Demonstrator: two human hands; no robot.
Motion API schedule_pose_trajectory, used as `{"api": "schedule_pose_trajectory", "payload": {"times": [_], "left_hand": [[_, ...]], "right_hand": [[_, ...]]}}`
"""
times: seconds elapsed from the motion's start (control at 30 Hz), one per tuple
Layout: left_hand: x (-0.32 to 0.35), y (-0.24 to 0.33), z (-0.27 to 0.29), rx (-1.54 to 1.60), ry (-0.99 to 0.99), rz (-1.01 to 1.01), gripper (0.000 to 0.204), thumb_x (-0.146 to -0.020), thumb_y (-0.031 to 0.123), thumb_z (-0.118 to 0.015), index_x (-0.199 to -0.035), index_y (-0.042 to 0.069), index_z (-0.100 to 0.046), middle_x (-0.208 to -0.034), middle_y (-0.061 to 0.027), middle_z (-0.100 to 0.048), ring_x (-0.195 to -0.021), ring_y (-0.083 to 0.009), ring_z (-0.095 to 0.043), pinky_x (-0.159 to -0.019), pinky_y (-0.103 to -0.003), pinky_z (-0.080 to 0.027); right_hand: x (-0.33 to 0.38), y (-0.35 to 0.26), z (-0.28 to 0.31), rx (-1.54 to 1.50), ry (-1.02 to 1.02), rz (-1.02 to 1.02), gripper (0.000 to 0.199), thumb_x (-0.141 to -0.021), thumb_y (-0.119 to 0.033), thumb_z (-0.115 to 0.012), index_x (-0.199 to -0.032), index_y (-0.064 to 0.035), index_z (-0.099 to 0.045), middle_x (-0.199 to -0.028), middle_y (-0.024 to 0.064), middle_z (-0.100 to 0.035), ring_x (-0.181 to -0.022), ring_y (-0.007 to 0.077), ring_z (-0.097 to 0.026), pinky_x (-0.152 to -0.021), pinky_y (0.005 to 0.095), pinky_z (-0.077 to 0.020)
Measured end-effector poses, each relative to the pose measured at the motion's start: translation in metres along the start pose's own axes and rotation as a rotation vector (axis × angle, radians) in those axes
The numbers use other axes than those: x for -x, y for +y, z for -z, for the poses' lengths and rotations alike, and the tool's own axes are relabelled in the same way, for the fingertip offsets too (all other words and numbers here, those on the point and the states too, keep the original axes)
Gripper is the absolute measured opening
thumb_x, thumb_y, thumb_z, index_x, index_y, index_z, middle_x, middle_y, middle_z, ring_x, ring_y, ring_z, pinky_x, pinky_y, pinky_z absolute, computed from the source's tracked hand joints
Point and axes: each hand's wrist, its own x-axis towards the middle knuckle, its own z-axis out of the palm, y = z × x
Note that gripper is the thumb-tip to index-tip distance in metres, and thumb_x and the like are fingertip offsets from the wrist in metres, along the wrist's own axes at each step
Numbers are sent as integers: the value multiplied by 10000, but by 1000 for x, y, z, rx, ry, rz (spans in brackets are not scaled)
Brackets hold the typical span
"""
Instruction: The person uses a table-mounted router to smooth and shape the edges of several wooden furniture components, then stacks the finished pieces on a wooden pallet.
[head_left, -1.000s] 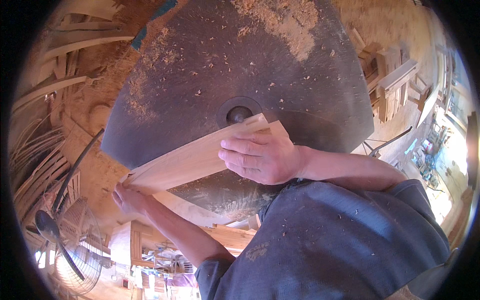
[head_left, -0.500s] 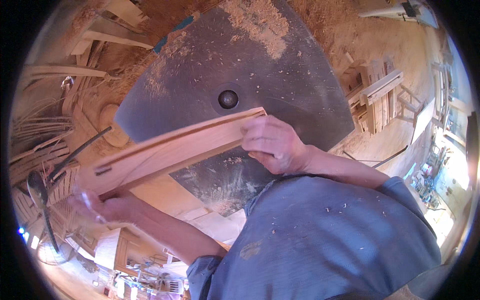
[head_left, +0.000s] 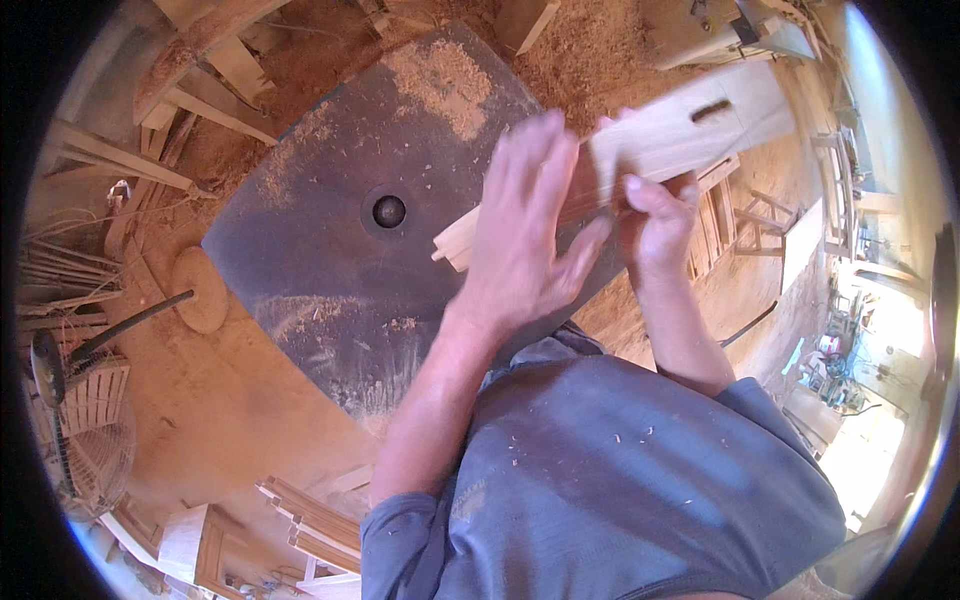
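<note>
A long pale wooden board (head_left: 690, 135) with a slot cut near its far end lies slanted over the right side of a dark metal machine table (head_left: 320, 260). My right hand (head_left: 655, 220) grips the board from below, fingers curled around its edge. My left hand (head_left: 525, 235) lies flat and spread over the board's near end, fingers apart and blurred. A round hole with a spindle (head_left: 388, 211) sits in the middle of the table, just left of the board's end.
Sawdust (head_left: 440, 85) covers the table's far corner and the floor. Stacks of wooden parts (head_left: 150, 120) stand at the left. A fan (head_left: 85, 420) is at the lower left, wooden frames (head_left: 310, 520) lie below, and more frames (head_left: 745, 215) at the right.
The board has swung from the left side of the table over to the right. My left hand has left its left end and now lies on its near end; my right hand still holds it.
</note>
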Motion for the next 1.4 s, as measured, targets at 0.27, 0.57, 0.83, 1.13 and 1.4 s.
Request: {"api": "schedule_pose_trajectory", "payload": {"times": [0.27,0.57,0.83,1.13,1.4], "left_hand": [[173,-43,21,-474,-344,262,539,-927,242,-758,-1393,61,-558,-1549,-136,-523,-1475,-386,-425,-1238,-599,-286],[177,-63,54,-700,36,466,543,-980,222,-699,-1425,-25,-508,-1501,-223,-482,-1428,-420,-371,-1212,-579,-261],[164,-95,30,-442,608,1012,424,-1095,224,-531,-1394,-72,-485,-1299,-199,-510,-1216,-297,-443,-1104,-440,-346],[126,-129,11,-639,629,903,176,-1069,13,-437,-1207,-4,-546,-1160,-158,-539,-1105,-292,-433,-1017,-424,-345],[124,-131,13,-570,587,884,239,-1040,-25,-387,-1254,-11,-493,-1214,-190,-507,-1133,-291,-419,-1022,-420,-358]], "right_hand": [[82,53,94,-132,599,-631,359,-885,-6,-691,-1237,-13,-617,-1207,125,-695,-1168,291,-680,-1018,443,-563],[108,18,139,1397,-416,89,644,-763,-76,-854,-1359,-30,-612,-1427,197,-592,-1320,363,-587,-1123,494,-467],[39,35,183,1525,-846,191,866,-573,-58,-902,-1383,-69,-596,-1286,165,-614,-1191,376,-596,-1040,512,-473],[64,39,196,1479,-857,222,813,-604,-155,-879,-1372,-57,-629,-1213,177,-613,-1075,374,-618,-947,506,-513],[78,41,203,1439,-788,288,607,-670,-116,-741,-1278,-118,-735,-1173,179,-609,-1011,394,-624,-860,524,-538]]}}
